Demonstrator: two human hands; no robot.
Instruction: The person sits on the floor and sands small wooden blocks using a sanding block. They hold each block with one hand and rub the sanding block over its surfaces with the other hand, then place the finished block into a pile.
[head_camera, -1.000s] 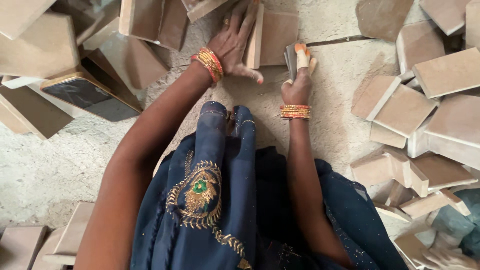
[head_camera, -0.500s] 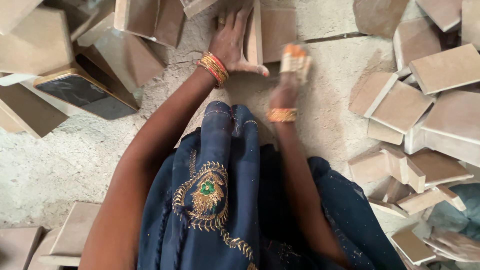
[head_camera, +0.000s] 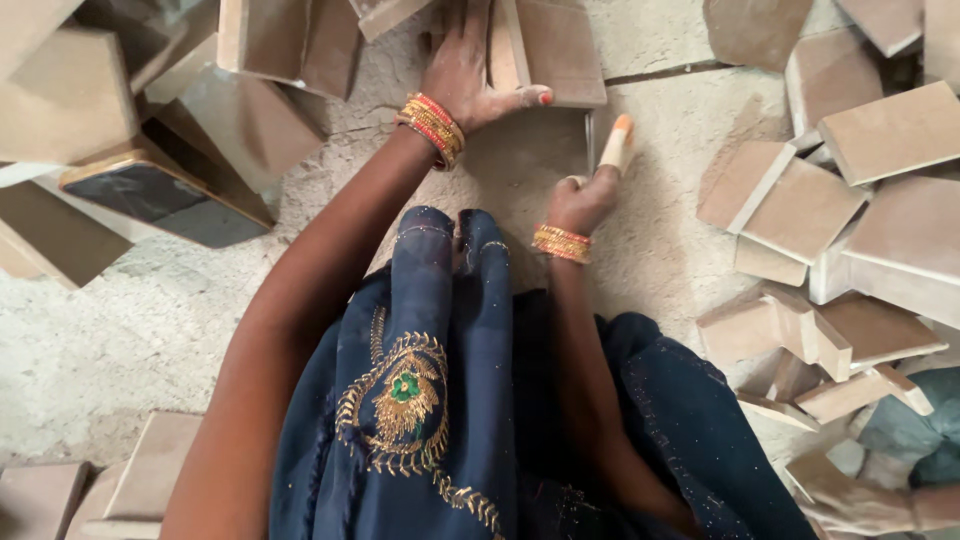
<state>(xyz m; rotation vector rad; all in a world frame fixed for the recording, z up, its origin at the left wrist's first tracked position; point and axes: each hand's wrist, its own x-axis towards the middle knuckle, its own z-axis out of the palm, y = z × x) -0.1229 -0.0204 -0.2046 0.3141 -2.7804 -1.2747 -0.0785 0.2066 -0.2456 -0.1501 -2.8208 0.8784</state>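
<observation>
Dusty tan tiles crowd the left edge, a leaning stack of tiles (head_camera: 110, 130) with one dark glazed tile (head_camera: 160, 195) tipped face-up among them, all resting on the gritty cement floor (head_camera: 120, 320). Lower left, a few more flat slabs (head_camera: 140, 480) lie at the frame's corner.

Moving in, the left hand (head_camera: 470, 75) stretches forward, gold and red bangles (head_camera: 432, 125) at the wrist, palm down and fingers spread flat against the upright tile (head_camera: 545, 50) at top centre; the thumb with its painted nail points right along that tile's lower edge. It presses rather than grips, the hand wide open.

Below sits the dark blue embroidered garment (head_camera: 420, 400), a gold and green motif over the knee.

Just to the right, the right hand (head_camera: 585, 195), wearing its own gold bangles (head_camera: 562, 243), is curled closed around a thin metal blade (head_camera: 592, 135), with a cloth-wrapped finger (head_camera: 618, 140) sticking up beside it. The blade stands upright just beside the tile's right lower corner; whether it touches the tile I cannot tell.

Further right, a loose heap of cut tile pieces (head_camera: 850, 210) spreads down the side, and at the bottom right corner another person's dusty hand (head_camera: 850, 500) rests near the pile.
</observation>
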